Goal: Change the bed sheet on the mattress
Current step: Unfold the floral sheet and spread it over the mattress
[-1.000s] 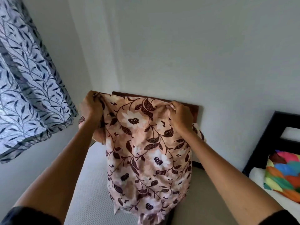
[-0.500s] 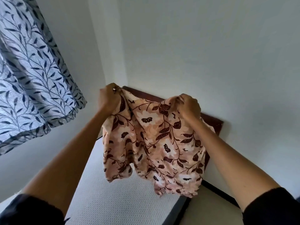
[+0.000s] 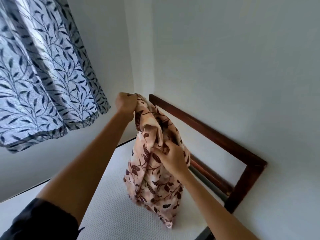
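My left hand (image 3: 127, 104) is raised and closed in a fist around the top edge of the peach cotton bed sheet printed with dark brown leaves and pale flowers (image 3: 152, 179). The fingers are curled tight and the cloth comes out of the fist on its right side. My right hand (image 3: 170, 156) sits lower and grips the same sheet about halfway down. Its fingers are bent into the bunched folds, and the thumb presses on the near face of the cloth.

The sheet hangs between my hands as a gathered, crumpled bundle, not spread out. It is over the head end of the bare white mattress with a dimpled knit surface (image 3: 112, 213), closer to the mattress's right edge than to its left. Its lowest corner reaches down near that right edge. I cannot tell whether it rests on the mattress or hangs just above it.

Just behind the sheet, the dark brown wooden headboard frame (image 3: 207, 130) stands against the plain pale wall (image 3: 225, 58). A blue-grey curtain patterned with dark leafy branches (image 3: 43, 75) hangs on the left, well apart from my hands. The dark sleeve (image 3: 39, 220) of my left arm shows over the mattress's near left corner.
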Action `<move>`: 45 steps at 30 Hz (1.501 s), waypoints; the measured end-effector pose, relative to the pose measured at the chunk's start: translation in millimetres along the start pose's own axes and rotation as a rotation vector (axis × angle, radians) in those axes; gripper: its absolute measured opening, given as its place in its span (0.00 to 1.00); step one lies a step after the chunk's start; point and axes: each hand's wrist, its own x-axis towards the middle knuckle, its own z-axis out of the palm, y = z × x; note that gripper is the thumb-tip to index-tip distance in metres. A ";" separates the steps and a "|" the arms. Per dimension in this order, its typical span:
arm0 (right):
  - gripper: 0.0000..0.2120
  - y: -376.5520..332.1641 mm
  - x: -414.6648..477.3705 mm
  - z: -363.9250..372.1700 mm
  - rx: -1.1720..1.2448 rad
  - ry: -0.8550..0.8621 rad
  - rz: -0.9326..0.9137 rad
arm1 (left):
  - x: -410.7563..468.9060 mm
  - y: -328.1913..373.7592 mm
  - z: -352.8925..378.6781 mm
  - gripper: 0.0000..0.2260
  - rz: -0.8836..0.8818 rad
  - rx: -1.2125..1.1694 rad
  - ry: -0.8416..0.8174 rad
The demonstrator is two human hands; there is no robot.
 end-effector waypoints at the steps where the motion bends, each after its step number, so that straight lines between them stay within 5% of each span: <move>1: 0.13 10.5 4.2 2.9 -0.014 -0.023 0.059 | 6.4 1.4 -1.8 0.13 -0.023 -0.065 -0.013; 7: 0.07 -4.9 43.0 0.3 0.058 0.018 0.112 | 34.8 1.2 -13.4 0.03 -0.053 -0.236 -0.136; 10: 0.08 -29.7 78.0 0.9 0.076 0.103 0.050 | 24.9 -3.4 -21.4 0.16 0.172 -0.055 -0.265; 12: 0.08 -41.3 99.4 6.4 0.041 0.117 0.020 | 10.9 -10.4 -30.2 0.25 0.432 0.185 -0.522; 15: 0.08 -56.9 118.9 16.7 0.007 0.114 0.007 | 1.0 -27.0 -38.2 0.33 0.589 0.414 -0.800; 17: 0.08 -68.3 125.5 19.8 -0.015 0.094 -0.017 | 6.4 -36.3 -38.1 0.27 0.596 0.455 -0.761; 20: 0.07 -80.5 127.8 19.6 0.005 0.091 -0.063 | 15.0 -42.8 -38.3 0.03 0.602 0.395 -0.597; 25: 0.13 -57.3 102.2 21.6 0.145 -0.122 0.016 | 21.6 -43.2 -37.9 0.10 0.472 0.185 -0.286; 30: 0.11 7.3 84.9 33.4 -0.099 -0.295 0.153 | 33.8 -26.2 -50.6 0.14 0.481 0.094 -0.162; 36: 0.18 12.7 109.3 25.0 -0.102 -0.147 0.228 | 63.8 -33.2 -63.6 0.04 0.263 0.147 0.125; 42: 0.17 -49.0 159.2 13.9 0.047 -0.095 0.144 | 42.5 -51.3 -47.7 0.47 0.550 0.490 -0.629; 45: 0.14 -73.2 171.8 17.9 0.181 -0.137 0.163 | 23.1 -52.7 -20.9 0.33 0.441 0.420 -0.704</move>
